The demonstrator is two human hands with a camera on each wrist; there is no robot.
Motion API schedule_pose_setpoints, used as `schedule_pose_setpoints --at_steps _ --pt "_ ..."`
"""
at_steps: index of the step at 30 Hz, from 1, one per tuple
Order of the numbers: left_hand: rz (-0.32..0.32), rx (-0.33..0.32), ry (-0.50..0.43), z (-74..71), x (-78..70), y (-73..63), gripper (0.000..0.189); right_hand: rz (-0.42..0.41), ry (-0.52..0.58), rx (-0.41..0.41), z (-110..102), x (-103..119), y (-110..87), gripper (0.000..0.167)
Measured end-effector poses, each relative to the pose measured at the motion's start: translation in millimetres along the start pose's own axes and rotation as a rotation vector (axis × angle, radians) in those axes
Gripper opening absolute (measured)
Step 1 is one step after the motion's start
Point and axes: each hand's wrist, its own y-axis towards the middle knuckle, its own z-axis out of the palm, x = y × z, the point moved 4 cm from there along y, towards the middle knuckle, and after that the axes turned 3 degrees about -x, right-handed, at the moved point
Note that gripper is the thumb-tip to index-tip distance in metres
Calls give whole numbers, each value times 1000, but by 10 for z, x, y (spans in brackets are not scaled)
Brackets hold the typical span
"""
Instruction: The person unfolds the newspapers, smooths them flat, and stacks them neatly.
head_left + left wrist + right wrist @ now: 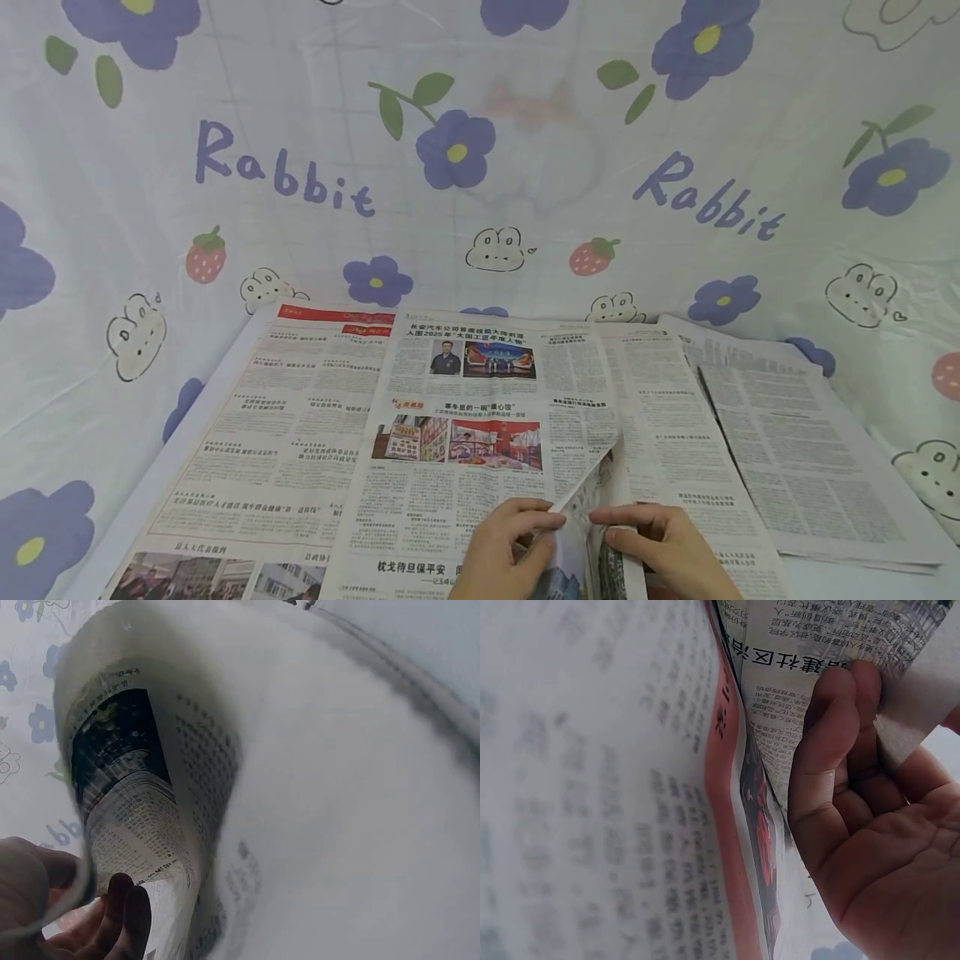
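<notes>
An open newspaper [457, 500] lies across the table, its right-hand side lifted and curled near the bottom. My left hand [513, 550] pinches a turned-up page edge, and that page bends into a tall fold [150, 772] in the left wrist view. A short way to the right, my right hand [667, 550] grips another edge of the paper between thumb and fingers. In the right wrist view the right hand [877, 825] has curled fingers at a printed sheet [787, 690], while a nearby page with a red band fills the left side.
Another newspaper spread [262, 433] with a red header extends to the left. More printed sheets [795, 442] lie at the right on the white table. Behind them hangs a pale curtain [315, 242] printed with flowers, rabbits and strawberries.
</notes>
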Motion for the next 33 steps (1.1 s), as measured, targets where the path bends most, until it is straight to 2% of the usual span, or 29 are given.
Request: schedule_pose_setpoints --at_steps 7,13,18,21,25,33 --pt "25 -57 53 -34 -40 8 25 34 -36 -95 -32 17 -10 41" --pt "-5 -63 6 -37 -33 3 24 65 20 -166 -27 1 -21 38" --pt "29 -158 46 -69 -33 -13 22 68 44 -259 -26 -3 -31 31" --pt "49 -232 84 -91 -46 -23 22 90 -23 -325 -77 -8 -46 28" --pt "82 -295 101 -128 -96 -39 23 125 -130 -379 -170 -29 -66 27" --pt "136 -378 96 -252 -222 -31 26 96 -243 -442 -276 -7 -93 35"
